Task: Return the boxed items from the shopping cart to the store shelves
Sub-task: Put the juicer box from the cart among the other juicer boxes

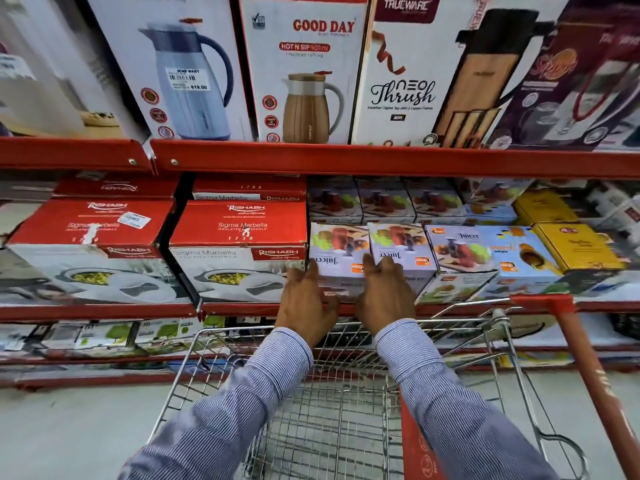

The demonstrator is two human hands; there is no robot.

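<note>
Straight ahead at twelve o'clock, on the middle shelf (346,309), two Juicer boxes sit side by side, short ends outward. Left hand (304,301) presses spread fingers on the left Juicer box (337,249); right hand (386,296) likewise on the right Juicer box (401,247). Neither hand grips. Below them, the shopping cart (332,410) looks empty.

Both arms are reaching forward, striped sleeves side by side. The left hand (304,303) is stretching out palm down, fingers spread and slightly curled. The right hand (384,299) is sitting just beside it, fingers splayed and pointing ahead, gripping nothing.
</note>
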